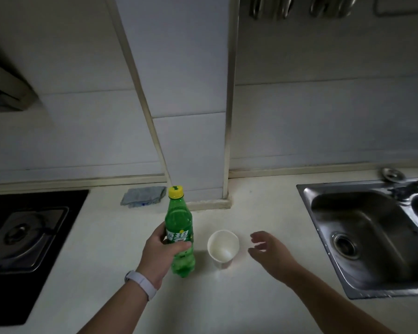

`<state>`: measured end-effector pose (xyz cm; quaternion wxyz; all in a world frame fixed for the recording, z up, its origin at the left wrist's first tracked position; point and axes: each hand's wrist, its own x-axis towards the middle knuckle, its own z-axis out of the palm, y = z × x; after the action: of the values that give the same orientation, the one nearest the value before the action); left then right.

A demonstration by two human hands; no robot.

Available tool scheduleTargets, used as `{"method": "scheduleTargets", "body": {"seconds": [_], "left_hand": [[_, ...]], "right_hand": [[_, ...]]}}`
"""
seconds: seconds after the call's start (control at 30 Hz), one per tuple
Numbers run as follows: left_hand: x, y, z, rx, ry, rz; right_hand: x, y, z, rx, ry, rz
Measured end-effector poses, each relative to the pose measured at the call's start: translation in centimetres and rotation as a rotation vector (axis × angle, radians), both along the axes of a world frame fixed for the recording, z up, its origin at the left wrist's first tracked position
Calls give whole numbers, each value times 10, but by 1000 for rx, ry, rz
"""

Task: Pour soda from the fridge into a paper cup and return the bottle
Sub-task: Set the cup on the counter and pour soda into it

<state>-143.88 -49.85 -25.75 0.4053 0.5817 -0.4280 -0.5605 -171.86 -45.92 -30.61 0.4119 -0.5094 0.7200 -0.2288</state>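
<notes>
At the far left a black stove (29, 237) is set into the white tabletop (251, 309). Behind it, near the wall, a grey-blue cloth (143, 196) is laid flat on the tabletop.

Just right of the cloth a green bottle (179, 220) is held upright, and its yellow cap (175, 192) is on. The bottle is grasped around the label by the left hand (162, 254): the thumb is seen on the front and the fingers are wrapped behind. A white band (141, 284) is worn on this wrist. Whether the bottom of the bottle touches the tabletop cannot be told.

Just beside the bottle, on its right, a white cup (223, 247) is placed upright on the tabletop with the mouth open to the top. The two are close but not touching.

Right of the cup the right hand (273, 254) is held over the tabletop. It is released, the fingers are loosely spread and pointed toward the cup, and nothing is held in it. A small gap is left between the fingertips and the cup.

At the far right a steel sink (362, 237) is built into the tabletop.
</notes>
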Motion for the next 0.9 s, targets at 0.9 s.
{"method": "scheduleTargets", "body": {"seconds": [0.9], "left_hand": [[26, 17, 28, -465, -456, -184]], "right_hand": [[116, -47, 208, -317, 542, 607]]}}
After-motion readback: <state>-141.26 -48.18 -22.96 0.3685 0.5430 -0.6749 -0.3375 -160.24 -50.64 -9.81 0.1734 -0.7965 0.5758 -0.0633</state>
